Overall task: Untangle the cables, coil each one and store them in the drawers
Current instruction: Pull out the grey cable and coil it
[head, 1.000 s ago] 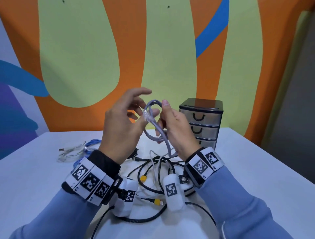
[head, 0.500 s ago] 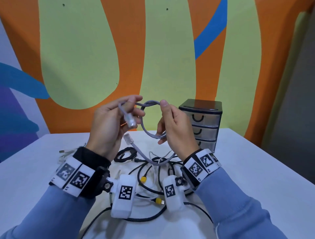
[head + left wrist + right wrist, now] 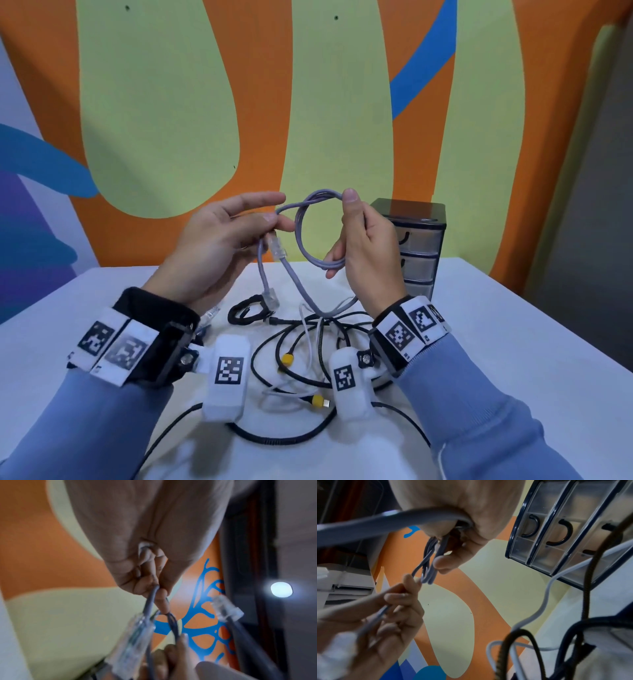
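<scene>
A grey network cable (image 3: 301, 236) forms a small coil held up above the table. My right hand (image 3: 363, 246) grips the coil's right side, thumb on top, and the loops (image 3: 428, 566) pass through its fingers. My left hand (image 3: 222, 240) pinches a strand of the same cable (image 3: 150, 599) at the coil's left. Two clear plugs (image 3: 278, 247) (image 3: 270, 296) hang below the left hand, large and blurred in the left wrist view (image 3: 132, 642). The grey tail drops into a tangle of black and white cables (image 3: 308, 346) on the white table (image 3: 513, 342).
A small black drawer unit (image 3: 416, 246) with three shut drawers (image 3: 556, 531) stands behind my right hand. A small black coil (image 3: 248, 310) lies mid-table. Blue and white cable ends (image 3: 209, 317) show behind my left wrist. Yellow-tipped plugs (image 3: 287, 359) lie in the tangle.
My left hand has drawn leftward and lower, its fingers straighter, feeding the grey strand. The coil in my right hand has grown rounder, and both plugs now dangle below.
</scene>
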A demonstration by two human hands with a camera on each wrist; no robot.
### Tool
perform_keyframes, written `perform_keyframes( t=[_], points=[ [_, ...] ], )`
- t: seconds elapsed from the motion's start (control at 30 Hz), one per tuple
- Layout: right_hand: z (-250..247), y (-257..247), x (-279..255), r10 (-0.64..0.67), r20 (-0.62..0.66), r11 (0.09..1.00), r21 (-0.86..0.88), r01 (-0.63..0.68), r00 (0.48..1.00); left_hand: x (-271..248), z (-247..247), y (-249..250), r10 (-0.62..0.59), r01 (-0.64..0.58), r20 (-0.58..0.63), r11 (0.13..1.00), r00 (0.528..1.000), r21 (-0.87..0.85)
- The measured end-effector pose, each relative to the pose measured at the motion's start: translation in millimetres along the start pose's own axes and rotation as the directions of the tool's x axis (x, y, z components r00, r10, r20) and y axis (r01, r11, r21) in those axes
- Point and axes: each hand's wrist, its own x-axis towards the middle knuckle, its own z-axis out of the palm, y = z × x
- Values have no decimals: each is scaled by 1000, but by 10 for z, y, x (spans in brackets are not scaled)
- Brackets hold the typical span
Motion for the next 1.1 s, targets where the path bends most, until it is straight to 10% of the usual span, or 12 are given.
perform_keyframes(
  t=[0.23,0.47,0.83,1.1],
  points=[
    [98,2,-13,73,48,962,259,-83,996,16,-17,-228,361,-245,-15,663,932,707],
    [169,12,-61,74,39,968,237,-82,996,-60,230,-181,95,-69,-136,981,986,181],
    [108,86,-56,25,-64,996,-89,-30,998,-84,310,-274,35,-28,-140,998,990,48],
    [95,99,-56,17,-52,1000,-6,-17,998,-84,329,-297,-80,80,14,997,997,-6]
  ],
)
